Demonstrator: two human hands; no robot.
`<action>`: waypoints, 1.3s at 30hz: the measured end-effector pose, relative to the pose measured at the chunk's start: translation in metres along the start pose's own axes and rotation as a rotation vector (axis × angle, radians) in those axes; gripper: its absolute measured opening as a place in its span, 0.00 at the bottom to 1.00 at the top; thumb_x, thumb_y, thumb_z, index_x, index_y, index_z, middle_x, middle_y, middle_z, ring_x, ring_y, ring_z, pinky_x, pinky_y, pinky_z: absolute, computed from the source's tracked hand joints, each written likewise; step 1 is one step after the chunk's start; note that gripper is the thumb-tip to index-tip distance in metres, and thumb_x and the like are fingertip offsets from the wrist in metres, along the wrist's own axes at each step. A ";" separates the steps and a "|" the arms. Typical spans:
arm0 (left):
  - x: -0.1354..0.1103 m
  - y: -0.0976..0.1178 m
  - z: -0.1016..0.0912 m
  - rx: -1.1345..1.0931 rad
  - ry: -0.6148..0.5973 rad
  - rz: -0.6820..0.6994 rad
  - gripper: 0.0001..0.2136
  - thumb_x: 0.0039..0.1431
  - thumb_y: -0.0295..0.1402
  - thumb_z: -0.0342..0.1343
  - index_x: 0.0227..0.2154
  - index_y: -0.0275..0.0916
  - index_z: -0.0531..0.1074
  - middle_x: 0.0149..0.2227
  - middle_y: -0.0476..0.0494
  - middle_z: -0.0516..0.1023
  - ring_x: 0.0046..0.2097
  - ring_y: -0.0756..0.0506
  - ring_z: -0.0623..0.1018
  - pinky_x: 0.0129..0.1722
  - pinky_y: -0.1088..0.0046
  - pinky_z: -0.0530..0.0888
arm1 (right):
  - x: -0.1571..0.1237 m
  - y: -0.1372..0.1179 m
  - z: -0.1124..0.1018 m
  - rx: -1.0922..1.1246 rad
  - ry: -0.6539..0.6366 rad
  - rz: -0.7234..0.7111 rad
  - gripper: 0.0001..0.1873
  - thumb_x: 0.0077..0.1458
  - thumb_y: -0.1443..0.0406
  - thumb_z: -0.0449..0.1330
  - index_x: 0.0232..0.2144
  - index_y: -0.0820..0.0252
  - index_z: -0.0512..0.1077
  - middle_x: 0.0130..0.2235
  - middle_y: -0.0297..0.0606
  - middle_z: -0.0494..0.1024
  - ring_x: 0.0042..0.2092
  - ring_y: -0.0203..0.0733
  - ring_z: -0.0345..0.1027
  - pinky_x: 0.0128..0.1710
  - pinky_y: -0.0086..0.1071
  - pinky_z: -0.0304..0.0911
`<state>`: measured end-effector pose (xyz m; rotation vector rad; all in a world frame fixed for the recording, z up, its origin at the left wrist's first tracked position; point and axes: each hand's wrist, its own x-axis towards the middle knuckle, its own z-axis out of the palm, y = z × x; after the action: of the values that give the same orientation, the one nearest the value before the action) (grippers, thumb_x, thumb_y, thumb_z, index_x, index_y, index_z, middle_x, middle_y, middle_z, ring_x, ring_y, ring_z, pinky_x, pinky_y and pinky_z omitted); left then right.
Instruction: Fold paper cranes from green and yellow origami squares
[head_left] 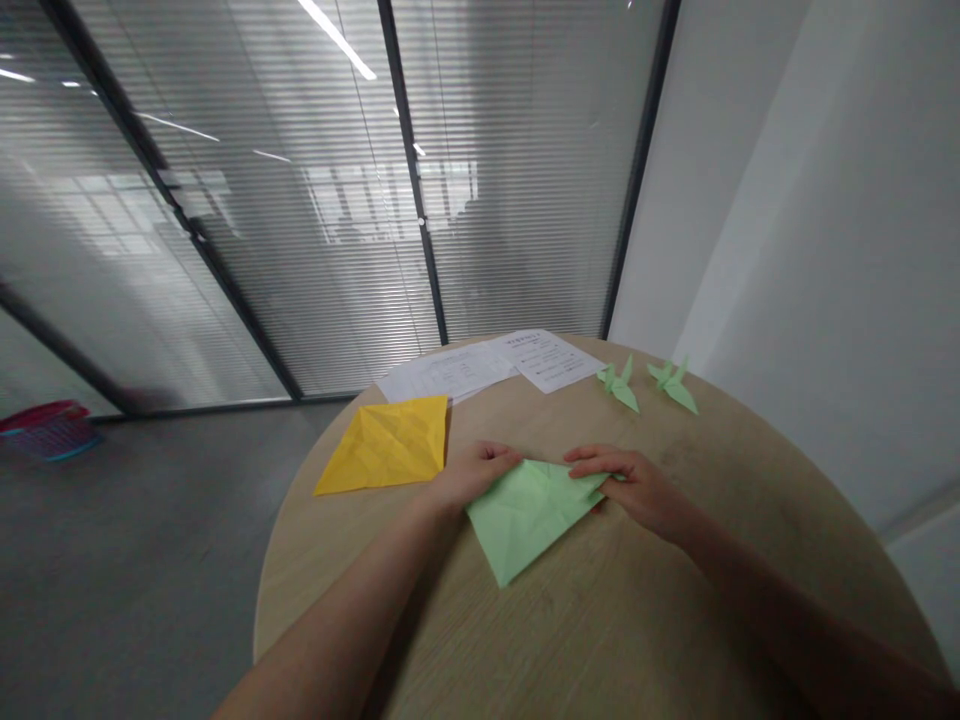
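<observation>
A creased sheet of light green origami paper (529, 515) lies on the round wooden table, one corner pointing toward me. My left hand (476, 472) is at its upper left edge, with the fingers closed and resting on the paper. At the right corner my right hand (637, 490) grips the paper, fingers on top and thumb side lower; the fold seems slightly lifted there. The undersides of both hands are hidden. Left of my left hand lies a creased yellow sheet of paper (386, 443).
Two folded green paper cranes (619, 386) stand at the far right of the table (585, 640). Printed white sheets (551, 360) lie along its far edge. A glass partition with blinds (517, 200) rises behind. On the floor at left is a red and blue basket (49, 432).
</observation>
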<state>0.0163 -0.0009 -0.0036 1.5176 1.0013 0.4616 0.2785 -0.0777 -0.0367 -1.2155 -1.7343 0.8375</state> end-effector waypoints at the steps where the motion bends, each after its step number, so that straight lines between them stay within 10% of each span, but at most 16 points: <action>1: -0.001 0.001 0.000 -0.015 0.000 -0.011 0.14 0.59 0.43 0.61 0.27 0.36 0.76 0.23 0.49 0.72 0.24 0.51 0.68 0.25 0.74 0.64 | 0.000 0.000 -0.001 -0.035 -0.004 -0.016 0.21 0.52 0.67 0.54 0.40 0.53 0.85 0.56 0.42 0.80 0.55 0.49 0.75 0.49 0.42 0.76; 7: -0.002 0.002 0.000 0.073 -0.014 0.016 0.13 0.58 0.42 0.60 0.26 0.36 0.74 0.22 0.52 0.68 0.22 0.52 0.65 0.24 0.74 0.61 | -0.003 -0.009 -0.023 -0.082 -0.195 -0.146 0.19 0.55 0.65 0.57 0.46 0.52 0.84 0.58 0.41 0.79 0.58 0.49 0.73 0.58 0.44 0.70; 14: -0.002 0.003 0.006 0.368 -0.002 0.276 0.11 0.57 0.38 0.56 0.25 0.37 0.74 0.23 0.52 0.68 0.27 0.50 0.66 0.26 0.75 0.61 | -0.001 -0.013 -0.022 0.000 -0.065 0.124 0.24 0.61 0.51 0.59 0.51 0.58 0.80 0.46 0.46 0.84 0.44 0.48 0.78 0.44 0.39 0.73; 21: -0.017 0.020 0.015 0.552 0.049 0.432 0.10 0.58 0.32 0.53 0.29 0.37 0.79 0.28 0.48 0.77 0.30 0.49 0.72 0.31 0.74 0.66 | -0.002 -0.020 0.005 -0.091 -0.167 0.180 0.16 0.58 0.54 0.61 0.31 0.60 0.80 0.28 0.37 0.78 0.30 0.40 0.69 0.28 0.30 0.58; 29: -0.020 0.023 0.019 0.572 0.040 0.410 0.11 0.60 0.33 0.55 0.33 0.38 0.82 0.32 0.45 0.83 0.34 0.46 0.78 0.35 0.72 0.69 | -0.003 -0.025 0.010 -0.025 -0.154 0.204 0.15 0.56 0.54 0.61 0.30 0.60 0.79 0.26 0.34 0.75 0.28 0.37 0.65 0.28 0.29 0.55; 39: -0.005 0.011 -0.012 0.386 0.109 0.254 0.15 0.58 0.43 0.57 0.23 0.38 0.74 0.23 0.50 0.70 0.27 0.50 0.65 0.27 0.73 0.61 | 0.003 -0.004 -0.035 -0.155 -0.177 0.225 0.15 0.55 0.55 0.61 0.25 0.60 0.76 0.26 0.36 0.77 0.28 0.38 0.67 0.31 0.31 0.58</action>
<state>0.0075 0.0030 0.0109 1.9983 1.0270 0.5559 0.3080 -0.0737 -0.0170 -1.5000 -1.8544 0.9823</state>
